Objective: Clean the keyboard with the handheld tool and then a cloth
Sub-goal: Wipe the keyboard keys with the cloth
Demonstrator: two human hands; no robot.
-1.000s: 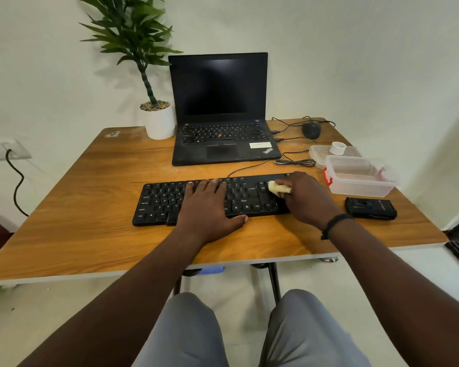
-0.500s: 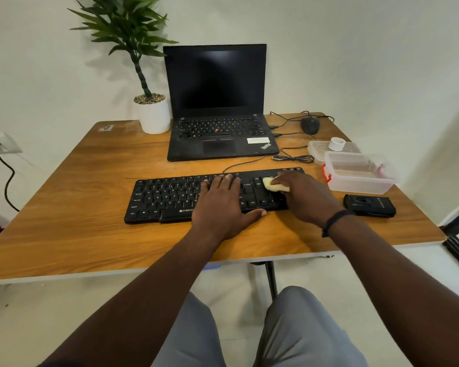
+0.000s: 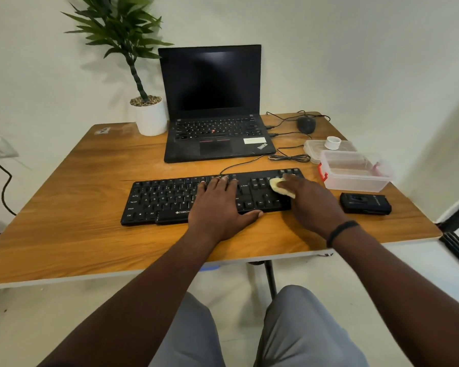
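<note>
Keyboard [image 3: 170, 200] on table [image 3: 64, 229]. Left hand [image 3: 220, 205] flat on its middle, fingers straight. Right hand [image 3: 310, 202] presses pale cloth [image 3: 277, 186] on right-end keys; grip apparently pinched, partly hidden.

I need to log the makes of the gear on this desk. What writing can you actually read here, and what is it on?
"ThinkPad": on the laptop palm rest, lower right corner.
"ZEBRON": on the keyboard front edge; the rest is hidden by the left hand.
Keyboard key legends: mostly too small to read.
White sticker on the laptop: blurred.
Black device: marking unreadable.
</note>
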